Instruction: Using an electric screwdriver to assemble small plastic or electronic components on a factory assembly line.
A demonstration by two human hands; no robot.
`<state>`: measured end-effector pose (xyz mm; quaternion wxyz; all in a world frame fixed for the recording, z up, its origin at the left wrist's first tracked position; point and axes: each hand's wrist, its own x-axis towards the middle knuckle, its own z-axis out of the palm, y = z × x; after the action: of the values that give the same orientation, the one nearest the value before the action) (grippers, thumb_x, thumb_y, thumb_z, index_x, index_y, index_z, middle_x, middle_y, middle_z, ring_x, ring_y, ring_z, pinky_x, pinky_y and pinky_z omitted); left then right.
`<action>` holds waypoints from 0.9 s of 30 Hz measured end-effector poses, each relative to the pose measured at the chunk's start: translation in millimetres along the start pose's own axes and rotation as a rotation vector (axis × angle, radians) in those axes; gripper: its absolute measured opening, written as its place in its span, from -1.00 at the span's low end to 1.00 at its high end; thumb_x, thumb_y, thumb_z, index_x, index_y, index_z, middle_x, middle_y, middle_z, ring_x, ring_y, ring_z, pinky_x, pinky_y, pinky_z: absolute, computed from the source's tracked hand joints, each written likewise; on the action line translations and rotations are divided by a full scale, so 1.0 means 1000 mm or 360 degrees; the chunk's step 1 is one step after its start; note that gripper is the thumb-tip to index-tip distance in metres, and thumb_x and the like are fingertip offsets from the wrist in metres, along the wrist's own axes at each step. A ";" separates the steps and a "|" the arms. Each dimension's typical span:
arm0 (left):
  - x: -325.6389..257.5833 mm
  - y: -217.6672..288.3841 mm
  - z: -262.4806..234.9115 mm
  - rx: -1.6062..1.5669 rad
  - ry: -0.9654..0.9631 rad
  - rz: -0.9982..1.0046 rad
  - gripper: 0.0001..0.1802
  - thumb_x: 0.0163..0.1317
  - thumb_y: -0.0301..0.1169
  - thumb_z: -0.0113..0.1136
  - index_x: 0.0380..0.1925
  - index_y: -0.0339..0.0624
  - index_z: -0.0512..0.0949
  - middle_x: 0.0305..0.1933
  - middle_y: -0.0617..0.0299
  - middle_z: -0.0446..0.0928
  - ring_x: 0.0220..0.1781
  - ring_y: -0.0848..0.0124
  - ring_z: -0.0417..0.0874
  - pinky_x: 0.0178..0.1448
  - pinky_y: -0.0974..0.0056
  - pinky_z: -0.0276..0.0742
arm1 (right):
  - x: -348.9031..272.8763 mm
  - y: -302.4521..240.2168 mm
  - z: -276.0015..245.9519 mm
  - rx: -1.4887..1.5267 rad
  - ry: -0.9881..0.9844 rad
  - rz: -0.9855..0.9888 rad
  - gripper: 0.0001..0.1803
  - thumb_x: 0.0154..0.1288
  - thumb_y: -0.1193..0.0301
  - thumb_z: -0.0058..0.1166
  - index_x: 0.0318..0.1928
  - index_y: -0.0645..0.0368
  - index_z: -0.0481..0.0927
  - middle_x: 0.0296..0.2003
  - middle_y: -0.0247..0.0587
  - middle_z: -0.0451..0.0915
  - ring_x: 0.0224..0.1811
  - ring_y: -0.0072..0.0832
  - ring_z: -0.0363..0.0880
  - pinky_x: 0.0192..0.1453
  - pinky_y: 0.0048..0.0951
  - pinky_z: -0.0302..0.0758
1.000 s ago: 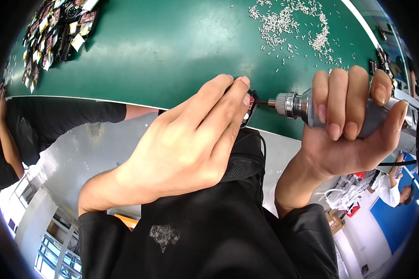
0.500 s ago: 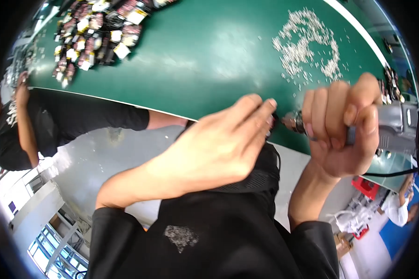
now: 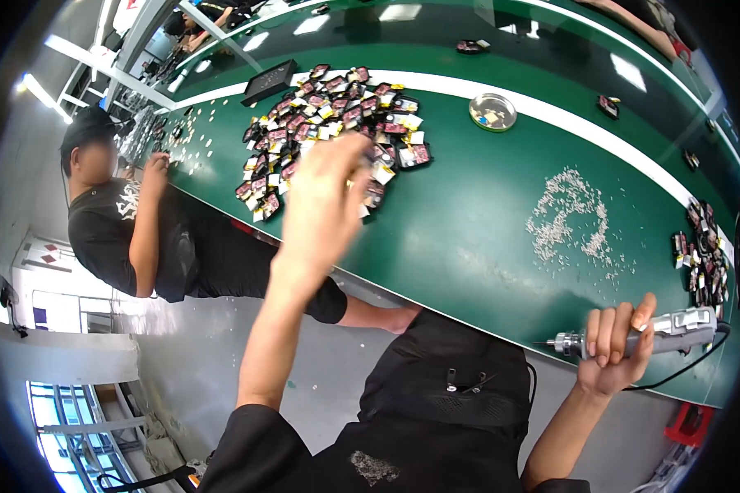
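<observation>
My right hand (image 3: 612,349) is wrapped around a grey electric screwdriver (image 3: 686,330). The tool lies level over the table's front edge, its thin bit pointing left and its black cord trailing below. My left hand (image 3: 316,214) is over the near side of a heap of small black devices (image 3: 304,123) with pinkish faces and white and yellow tags. Motion smears its fingers, so whether they hold a device cannot be made out. Loose on the green table (image 3: 452,222), between the heap and the screwdriver, lie many tiny silvery screws (image 3: 563,222).
Behind the heap stands a black tray (image 3: 265,84). A round dish (image 3: 501,129) of small parts sits near the white strip (image 3: 551,111). More devices (image 3: 703,259) are piled far right. A co-worker (image 3: 111,222) sits at left. A red bin (image 3: 687,424) is below right.
My view has tilted up and swung left. My left hand has left the spot by the screwdriver tip and moved left and away to the heap; the small dark item there is gone from view.
</observation>
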<state>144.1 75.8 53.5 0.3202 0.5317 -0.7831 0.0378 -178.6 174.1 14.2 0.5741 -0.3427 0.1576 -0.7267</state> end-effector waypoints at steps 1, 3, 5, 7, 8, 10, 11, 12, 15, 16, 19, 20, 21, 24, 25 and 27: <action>0.010 -0.026 -0.001 0.0310 0.0079 0.0003 -0.66 0.14 -0.54 0.13 -0.04 -0.29 0.48 -0.06 -0.01 0.52 0.00 0.05 0.48 0.13 0.12 0.38 | -0.003 0.003 -0.002 0.0025 0.0002 0.0033 -0.81 0.39 0.30 -0.13 -0.31 0.11 0.27 -0.76 -0.49 0.16 -0.80 -0.70 0.07 -0.62 -0.59 0.19; 0.019 -0.064 0.009 0.0752 0.0152 0.0036 -0.67 0.21 -0.45 0.09 0.00 -0.26 0.48 0.05 0.00 0.48 0.13 0.05 0.42 0.22 0.11 0.29 | -0.007 0.014 -0.005 0.0120 0.0075 0.0095 -0.81 0.38 0.29 -0.11 -0.31 0.12 0.28 -0.76 -0.49 0.15 -0.80 -0.68 0.07 -0.61 -0.57 0.19; 0.026 -0.054 0.027 0.0723 0.0215 0.0162 -0.66 0.16 -0.46 0.13 -0.04 -0.27 0.48 0.06 -0.01 0.46 0.14 0.03 0.38 0.17 0.06 0.31 | -0.013 0.020 -0.009 0.0195 0.0139 0.0138 -0.80 0.37 0.28 -0.11 -0.31 0.11 0.30 -0.78 -0.49 0.14 -0.81 -0.67 0.08 -0.61 -0.55 0.19; 0.034 -0.016 0.046 0.0426 0.0110 0.0314 -0.70 0.10 -0.50 0.18 -0.12 -0.28 0.52 0.00 0.02 0.46 0.08 0.06 0.41 0.12 0.11 0.36 | -0.017 0.023 -0.015 0.0229 0.0169 0.0154 -0.80 0.36 0.28 -0.10 -0.31 0.13 0.30 -0.78 -0.48 0.16 -0.81 -0.66 0.11 -0.61 -0.53 0.19; 0.034 0.007 0.056 0.0148 0.0003 0.0399 -0.74 0.04 -0.54 0.22 -0.21 -0.28 0.54 -0.09 0.05 0.48 0.00 0.11 0.46 0.07 0.13 0.40 | -0.019 0.024 -0.016 0.0248 0.0174 0.0173 -0.80 0.36 0.28 -0.10 -0.32 0.14 0.30 -0.78 -0.47 0.16 -0.81 -0.66 0.12 -0.61 -0.52 0.19; 0.028 0.049 0.070 -0.0131 -0.0382 0.0466 -0.76 0.02 -0.58 0.24 -0.24 -0.29 0.56 -0.13 0.10 0.50 -0.07 0.15 0.52 -0.01 0.18 0.45 | -0.022 0.020 -0.017 0.0262 0.0179 0.0183 -0.80 0.36 0.29 -0.11 -0.32 0.14 0.30 -0.78 -0.46 0.17 -0.80 -0.65 0.13 -0.60 -0.52 0.21; 0.023 0.062 0.079 -0.0219 -0.0427 0.0497 -0.77 0.01 -0.59 0.24 -0.26 -0.30 0.56 -0.16 0.11 0.50 -0.10 0.16 0.52 -0.05 0.19 0.46 | -0.024 0.019 -0.019 0.0295 0.0155 0.0185 -0.80 0.36 0.30 -0.11 -0.33 0.15 0.29 -0.78 -0.46 0.18 -0.80 -0.65 0.14 -0.60 -0.52 0.22; 0.020 0.070 0.086 -0.0296 -0.0467 0.0527 -0.78 0.00 -0.59 0.24 -0.29 -0.30 0.56 -0.19 0.12 0.50 -0.13 0.18 0.53 -0.09 0.20 0.48 | -0.024 0.019 -0.020 0.0295 0.0168 0.0183 -0.80 0.36 0.30 -0.11 -0.33 0.15 0.29 -0.78 -0.46 0.18 -0.80 -0.65 0.14 -0.60 -0.52 0.22; 0.013 0.071 0.102 -0.0222 -0.0399 0.0650 -0.81 -0.05 -0.63 0.24 -0.36 -0.32 0.55 -0.25 0.14 0.49 -0.21 0.22 0.54 -0.21 0.23 0.50 | -0.025 0.017 -0.021 0.0388 0.0120 0.0223 -0.80 0.35 0.31 -0.11 -0.35 0.14 0.28 -0.77 -0.44 0.19 -0.80 -0.65 0.15 -0.60 -0.51 0.26; 0.014 0.071 0.104 -0.0163 -0.0368 0.0731 -0.82 -0.07 -0.64 0.24 -0.38 -0.32 0.54 -0.26 0.15 0.49 -0.23 0.23 0.55 -0.24 0.24 0.50 | -0.025 0.016 -0.021 0.0391 0.0136 0.0218 -0.80 0.35 0.31 -0.11 -0.35 0.14 0.28 -0.77 -0.44 0.19 -0.80 -0.65 0.15 -0.60 -0.51 0.26; 0.019 0.071 0.108 -0.0076 -0.0357 0.0858 -0.81 -0.09 -0.65 0.24 -0.42 -0.35 0.48 -0.31 0.14 0.46 -0.30 0.24 0.53 -0.28 0.23 0.48 | -0.027 0.015 -0.024 0.0408 0.0132 0.0238 -0.80 0.34 0.32 -0.10 -0.36 0.14 0.29 -0.78 -0.44 0.19 -0.80 -0.65 0.15 -0.63 -0.51 0.24; 0.021 0.068 0.109 -0.0015 -0.0359 0.0887 -0.81 -0.09 -0.65 0.24 -0.42 -0.35 0.46 -0.33 0.13 0.44 -0.30 0.23 0.51 -0.28 0.22 0.48 | -0.027 0.015 -0.024 0.0416 0.0134 0.0238 -0.80 0.34 0.32 -0.10 -0.36 0.14 0.29 -0.78 -0.44 0.19 -0.80 -0.65 0.15 -0.63 -0.51 0.24; 0.022 0.064 0.111 -0.0065 -0.0338 0.0862 -0.83 -0.01 -0.67 0.17 -0.41 -0.34 0.39 -0.36 0.10 0.40 -0.35 0.20 0.47 -0.30 0.18 0.43 | -0.026 0.014 -0.024 0.0419 0.0129 0.0242 -0.80 0.34 0.32 -0.10 -0.36 0.14 0.29 -0.78 -0.44 0.19 -0.80 -0.65 0.15 -0.63 -0.51 0.23; 0.020 0.064 0.108 -0.0175 -0.0313 0.0597 -0.88 0.08 -0.68 0.06 -0.40 -0.33 0.35 -0.37 0.07 0.38 -0.38 0.15 0.42 -0.31 0.16 0.38 | -0.027 0.013 -0.023 0.0410 0.0148 0.0248 -0.80 0.35 0.31 -0.12 -0.36 0.14 0.29 -0.78 -0.45 0.19 -0.80 -0.65 0.14 -0.63 -0.51 0.23; 0.015 0.063 0.107 -0.0270 -0.0286 0.0524 -0.94 0.18 -0.66 -0.04 -0.40 -0.33 0.32 -0.42 0.07 0.33 -0.45 0.20 0.37 -0.35 0.20 0.33 | -0.027 0.013 -0.023 0.0401 0.0161 0.0255 -0.80 0.36 0.31 -0.13 -0.36 0.14 0.29 -0.77 -0.45 0.19 -0.80 -0.66 0.14 -0.62 -0.51 0.22; 0.001 0.072 0.096 -0.0424 -0.0350 0.0337 -0.95 0.22 -0.63 -0.05 -0.41 -0.33 0.31 -0.44 0.08 0.31 -0.47 0.25 0.35 -0.36 0.22 0.32 | -0.025 0.015 -0.025 0.0389 0.0171 0.0246 -0.81 0.36 0.31 -0.14 -0.35 0.14 0.29 -0.77 -0.45 0.19 -0.80 -0.66 0.14 -0.61 -0.51 0.22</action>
<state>38.1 67.2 -1.7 0.2944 0.4002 -0.8631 -0.0910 -181.9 189.8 -20.5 0.6565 -0.2178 0.1244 -0.7115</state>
